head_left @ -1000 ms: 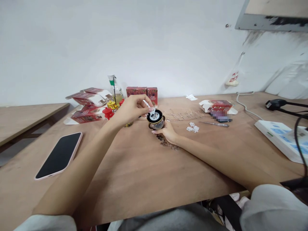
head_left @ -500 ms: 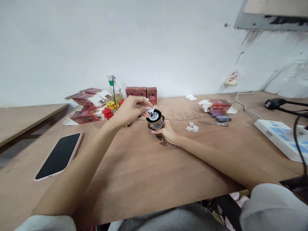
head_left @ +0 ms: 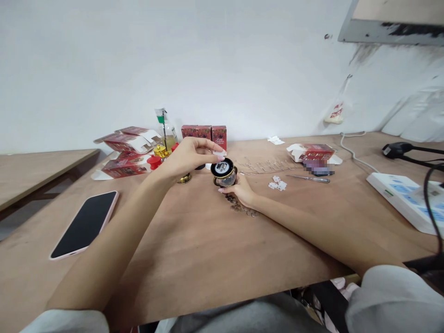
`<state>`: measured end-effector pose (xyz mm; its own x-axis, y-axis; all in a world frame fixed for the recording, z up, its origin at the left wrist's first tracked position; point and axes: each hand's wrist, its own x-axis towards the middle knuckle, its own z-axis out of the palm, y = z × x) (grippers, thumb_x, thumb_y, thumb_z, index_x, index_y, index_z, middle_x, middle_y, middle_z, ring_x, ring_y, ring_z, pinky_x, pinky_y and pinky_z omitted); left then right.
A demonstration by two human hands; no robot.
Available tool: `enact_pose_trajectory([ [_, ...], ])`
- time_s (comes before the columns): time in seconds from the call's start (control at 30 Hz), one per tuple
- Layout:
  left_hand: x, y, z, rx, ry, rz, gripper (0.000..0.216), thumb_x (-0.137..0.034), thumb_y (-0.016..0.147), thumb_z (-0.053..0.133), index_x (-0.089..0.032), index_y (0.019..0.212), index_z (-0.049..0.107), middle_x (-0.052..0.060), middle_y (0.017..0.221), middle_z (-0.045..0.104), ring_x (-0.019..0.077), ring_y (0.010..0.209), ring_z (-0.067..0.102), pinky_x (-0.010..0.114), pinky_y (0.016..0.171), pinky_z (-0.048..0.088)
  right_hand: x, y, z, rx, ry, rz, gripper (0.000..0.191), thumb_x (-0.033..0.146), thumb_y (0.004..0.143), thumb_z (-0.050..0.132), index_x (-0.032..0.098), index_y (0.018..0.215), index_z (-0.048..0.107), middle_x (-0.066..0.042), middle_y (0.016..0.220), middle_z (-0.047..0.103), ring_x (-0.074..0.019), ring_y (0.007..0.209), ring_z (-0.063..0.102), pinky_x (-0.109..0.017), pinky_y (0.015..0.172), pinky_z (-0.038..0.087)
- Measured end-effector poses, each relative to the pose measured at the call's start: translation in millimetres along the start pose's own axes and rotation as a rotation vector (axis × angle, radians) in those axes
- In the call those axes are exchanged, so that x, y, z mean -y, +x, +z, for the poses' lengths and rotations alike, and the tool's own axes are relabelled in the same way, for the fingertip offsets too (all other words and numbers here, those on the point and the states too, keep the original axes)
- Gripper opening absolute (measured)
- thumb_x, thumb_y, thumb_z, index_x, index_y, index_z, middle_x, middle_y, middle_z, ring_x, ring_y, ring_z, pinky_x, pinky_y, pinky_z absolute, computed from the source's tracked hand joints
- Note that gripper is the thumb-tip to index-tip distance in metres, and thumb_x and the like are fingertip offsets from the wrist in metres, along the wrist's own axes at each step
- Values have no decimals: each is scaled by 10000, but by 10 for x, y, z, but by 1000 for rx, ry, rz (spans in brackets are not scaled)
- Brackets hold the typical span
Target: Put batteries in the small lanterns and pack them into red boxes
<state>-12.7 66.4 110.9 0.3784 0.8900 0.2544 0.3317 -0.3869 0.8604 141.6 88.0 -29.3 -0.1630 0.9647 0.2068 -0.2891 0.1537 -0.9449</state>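
Note:
My right hand (head_left: 243,190) is wrapped round a small round ornament (head_left: 226,180) with gold trim, tilted so its black underside faces me. A pale disc with dark parts sits within the black ring (head_left: 212,170). Just above it, my left hand (head_left: 190,158) pinches a small white piece (head_left: 222,153) between thumb and fingers. Several coin-like round metal pieces (head_left: 250,212) lie below the right hand. More small white pieces (head_left: 277,184) rest to the right of it, close to a thin screwdriver (head_left: 314,179).
Red boxes (head_left: 130,167) and a bottle (head_left: 169,137) stand at the back left, beside a red-topped item (head_left: 154,162). A phone (head_left: 85,225) lies at left. Thin wire-like pieces (head_left: 267,165) lie behind the right hand. A power strip (head_left: 402,199) and cables are at right.
My left hand has lifted the white piece slightly up and away from the underside, which now shows more fully. The right hand and the ornament have hardly moved.

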Motion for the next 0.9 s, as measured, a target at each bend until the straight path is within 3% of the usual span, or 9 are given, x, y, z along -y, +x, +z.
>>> enact_pose_trajectory([
  [0.17, -6, -12, -3, 34, 63, 24, 286, -303, 600, 767, -121, 807, 691, 55, 754, 701, 154, 692, 643, 264, 629, 513, 31, -23, 19, -12, 11, 2, 482, 116, 397, 787, 190, 840, 614, 8, 866, 670, -183, 863, 597, -367, 900, 449],
  [0.37, 7, -16, 18, 66, 129, 107, 300, -389, 664, 733, -121, 798, 710, 54, 736, 690, 127, 646, 599, 244, 588, 479, 25, -17, 17, -15, 2, -9, 488, 148, 398, 796, 187, 849, 611, 1, 872, 674, -190, 869, 599, -375, 910, 443],
  [0.57, 33, 0, 6, -66, 340, 275, 269, -431, 694, 710, -166, 737, 730, 46, 781, 670, 143, 740, 565, 260, 657, 435, 13, -8, 19, -33, 18, 2, 482, 147, 379, 797, 178, 818, 602, 2, 855, 657, -189, 863, 595, -379, 927, 422],
  [0.9, 29, -23, 40, -22, 190, 179, 284, -395, 720, 694, -124, 805, 701, 53, 730, 700, 148, 685, 631, 247, 631, 504, 3, -10, 8, -22, -5, -2, 498, 176, 398, 801, 175, 852, 595, -31, 939, 674, -210, 924, 600, -393, 937, 422],
])
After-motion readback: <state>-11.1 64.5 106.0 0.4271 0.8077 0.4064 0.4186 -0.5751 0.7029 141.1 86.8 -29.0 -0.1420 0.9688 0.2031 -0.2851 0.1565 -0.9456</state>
